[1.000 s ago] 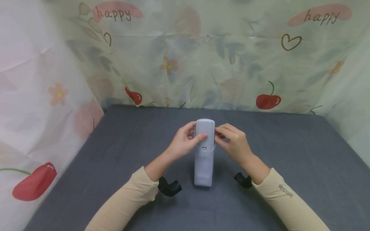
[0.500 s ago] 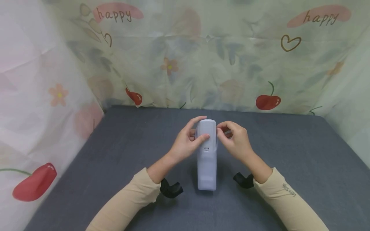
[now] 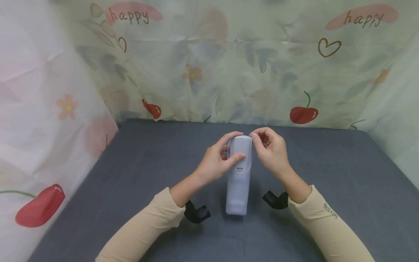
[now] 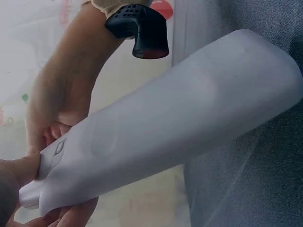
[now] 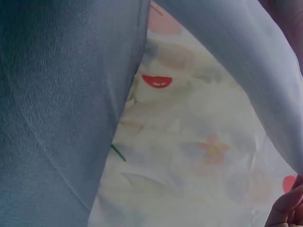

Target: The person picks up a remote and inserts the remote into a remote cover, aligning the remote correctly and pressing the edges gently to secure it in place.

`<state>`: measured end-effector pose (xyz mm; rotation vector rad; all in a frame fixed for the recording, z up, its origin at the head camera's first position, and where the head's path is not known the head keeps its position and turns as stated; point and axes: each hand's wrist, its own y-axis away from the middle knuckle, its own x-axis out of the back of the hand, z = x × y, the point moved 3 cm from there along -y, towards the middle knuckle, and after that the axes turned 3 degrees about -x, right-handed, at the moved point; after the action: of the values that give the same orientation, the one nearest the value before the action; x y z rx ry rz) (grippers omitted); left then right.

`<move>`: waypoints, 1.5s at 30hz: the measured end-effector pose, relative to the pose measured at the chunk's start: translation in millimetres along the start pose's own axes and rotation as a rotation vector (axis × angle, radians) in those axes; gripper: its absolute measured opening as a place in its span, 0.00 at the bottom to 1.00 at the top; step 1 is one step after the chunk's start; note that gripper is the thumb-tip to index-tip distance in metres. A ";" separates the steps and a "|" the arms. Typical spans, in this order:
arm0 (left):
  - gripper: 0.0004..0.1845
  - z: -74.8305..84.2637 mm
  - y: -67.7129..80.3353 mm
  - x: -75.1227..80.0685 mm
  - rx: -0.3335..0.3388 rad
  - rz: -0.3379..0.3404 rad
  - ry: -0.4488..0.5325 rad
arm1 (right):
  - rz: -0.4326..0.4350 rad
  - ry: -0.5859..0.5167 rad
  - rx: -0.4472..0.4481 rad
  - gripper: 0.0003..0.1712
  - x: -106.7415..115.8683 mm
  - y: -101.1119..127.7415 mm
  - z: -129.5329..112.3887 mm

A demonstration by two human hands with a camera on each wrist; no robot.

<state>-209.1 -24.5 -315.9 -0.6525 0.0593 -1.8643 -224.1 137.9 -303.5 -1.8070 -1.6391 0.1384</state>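
A pale grey-white remote control [image 3: 240,151] stands up from the table in the head view, its back with a small battery-door latch turned toward me. A translucent whitish cover [image 4: 142,127] sleeves its lower part, leaving the latch end bare in the left wrist view. My left hand [image 3: 217,158] grips the upper part, thumb across the back and fingers round the far side. The thumb and fingertip of my right hand [image 3: 271,151] pinch at the top right corner, where the cover's edge runs up. Only a few right fingers show in the right wrist view.
Dark grey cloth covers the table [image 3: 147,156]. Patterned curtain [image 3: 203,54] with cherries and flowers hangs behind and at both sides. Black wrist-worn pieces [image 3: 197,214] stick out below both wrists, near the lower end of the remote.
Both hands and the remote have shifted to the right. My right fingertips have moved up the remote's side to its top corner, and my left index finger now lies over the top end.
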 end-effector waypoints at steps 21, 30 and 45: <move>0.28 7.8 1.7 -2.2 -0.056 0.097 -0.177 | 0.116 0.402 0.454 0.02 -3.5 9.2 -28.3; 0.27 7.8 -1.1 0.6 0.012 0.139 -0.056 | 0.034 0.311 0.300 0.04 0.9 6.6 -29.5; 0.30 3.2 -2.3 6.3 0.046 0.126 0.053 | -0.282 -0.185 -0.172 0.26 -7.1 7.0 -0.9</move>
<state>-211.1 -28.3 -309.8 -0.5551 0.0898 -1.7566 -219.2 131.3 -309.1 -1.7055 -2.0740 0.0396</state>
